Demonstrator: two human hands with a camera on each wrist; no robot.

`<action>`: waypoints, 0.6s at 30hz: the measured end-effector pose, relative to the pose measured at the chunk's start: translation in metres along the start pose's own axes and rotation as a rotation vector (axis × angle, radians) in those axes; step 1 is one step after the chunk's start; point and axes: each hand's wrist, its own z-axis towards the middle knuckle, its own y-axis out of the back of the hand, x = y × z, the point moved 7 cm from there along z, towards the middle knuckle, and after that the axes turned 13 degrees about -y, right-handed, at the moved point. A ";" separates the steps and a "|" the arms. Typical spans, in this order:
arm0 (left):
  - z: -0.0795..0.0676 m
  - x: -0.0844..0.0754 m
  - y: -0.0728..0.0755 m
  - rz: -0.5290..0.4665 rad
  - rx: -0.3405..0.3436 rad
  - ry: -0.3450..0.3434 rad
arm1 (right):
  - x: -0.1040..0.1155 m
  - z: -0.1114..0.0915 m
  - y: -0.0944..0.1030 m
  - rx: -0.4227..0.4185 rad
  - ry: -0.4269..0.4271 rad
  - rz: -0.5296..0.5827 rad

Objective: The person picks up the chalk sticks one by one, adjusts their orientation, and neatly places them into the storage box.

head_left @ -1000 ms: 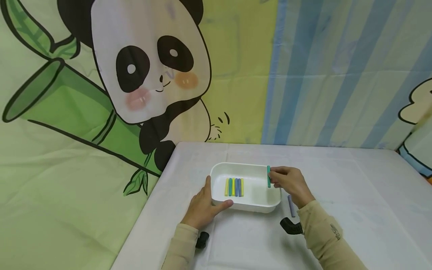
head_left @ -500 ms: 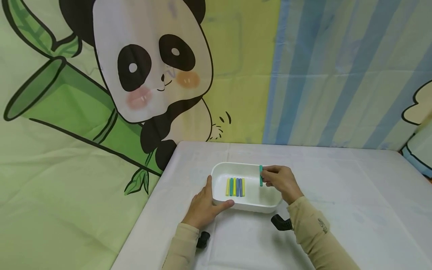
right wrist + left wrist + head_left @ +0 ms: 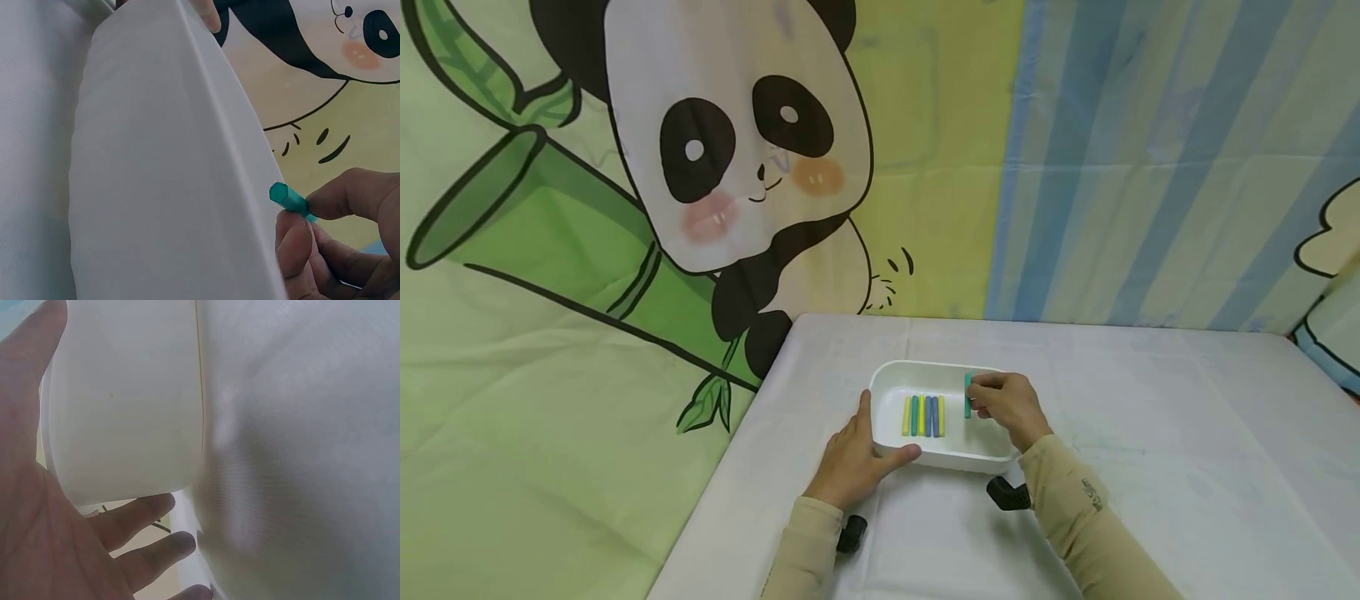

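Note:
A white tray (image 3: pixel 973 457) holds a row of several chalk sticks (image 3: pixel 922 416) in yellow, green and blue-purple, lying side by side in its left half. My left hand (image 3: pixel 847 462) spans the tray's near left corner, thumb over the front rim and fingers spread along the left end; the left wrist view shows the fingertips at the end wall. Over the tray's right half, my right hand (image 3: pixel 1011 404) pinches a green chalk stick (image 3: pixel 967 396) between thumb and fingers. In the right wrist view, one end of this green chalk (image 3: pixel 279 193) points out past the fingertips.
White cloth (image 3: pixel 1187 433) covers the table under the tray. Behind it hangs a backdrop (image 3: pixel 936 167) with a panda, bamboo and blue stripes. Black wrist devices show beside both sleeves (image 3: pixel 1067 496).
My right hand has moved left with the green chalk stick, from the tray's right rim toward the row. A purple stick seen earlier on the cloth is now hidden. My left hand stays put.

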 end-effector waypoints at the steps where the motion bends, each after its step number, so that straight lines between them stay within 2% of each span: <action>1: 0.000 0.000 0.000 0.001 0.002 0.003 | -0.001 0.001 -0.002 0.002 0.003 -0.006; 10: 0.000 0.000 0.000 0.005 0.009 0.011 | -0.006 0.011 -0.016 -0.019 0.004 -0.039; 18: 0.000 0.000 0.001 0.005 0.013 0.006 | -0.013 0.019 -0.023 -0.058 -0.039 -0.117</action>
